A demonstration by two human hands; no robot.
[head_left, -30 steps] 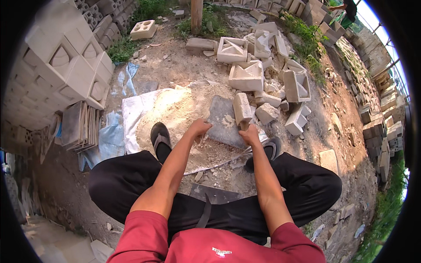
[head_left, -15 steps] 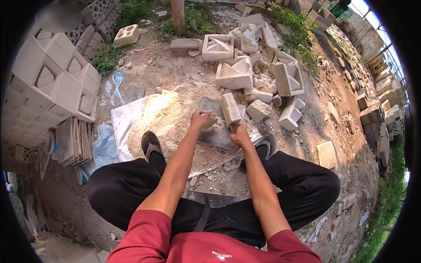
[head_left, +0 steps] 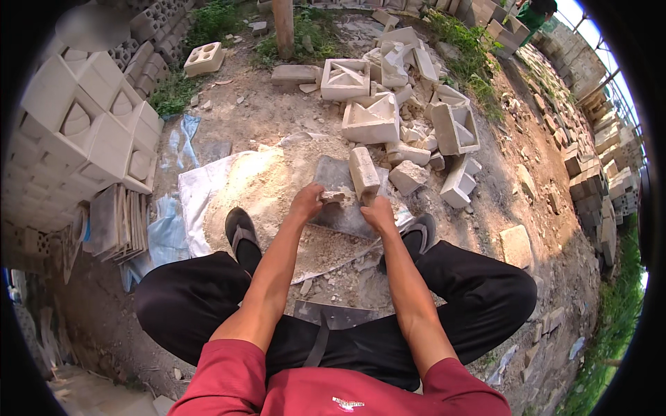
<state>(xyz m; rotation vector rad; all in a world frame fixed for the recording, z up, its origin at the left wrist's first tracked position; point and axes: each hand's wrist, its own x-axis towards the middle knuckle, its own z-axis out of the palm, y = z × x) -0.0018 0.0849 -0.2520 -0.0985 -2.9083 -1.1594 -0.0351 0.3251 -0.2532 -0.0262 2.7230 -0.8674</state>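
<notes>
Gripping a pale broken chunk [head_left: 333,197] with the fingers of the left hand [head_left: 305,203], over a dark slab [head_left: 341,220]; grasping a block-headed mallet [head_left: 364,173] with the fingers of the right hand [head_left: 377,213], at the slab's right, head pointing far.

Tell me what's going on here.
The person's left hand holds a chunk over a dark slab. The right hand grips what looks like a mallet by its handle; whether its head touches the slab isn't clear. Broken blocks lie just beyond.
</notes>
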